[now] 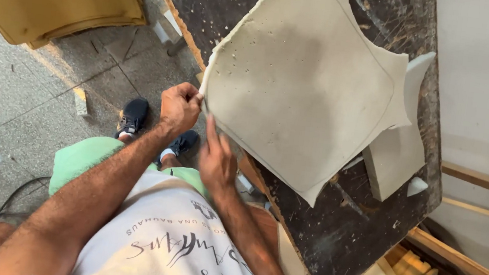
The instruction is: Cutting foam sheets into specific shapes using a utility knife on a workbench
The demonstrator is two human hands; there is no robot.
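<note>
A large pale foam sheet lies on the dark, scarred desk, its near edge overhanging. The left hand pinches that edge, fingers closed on it. The right hand rests along the edge below, fingers extended; its grip underneath is hidden. A foam block sits partly covered by the sheet.
</note>
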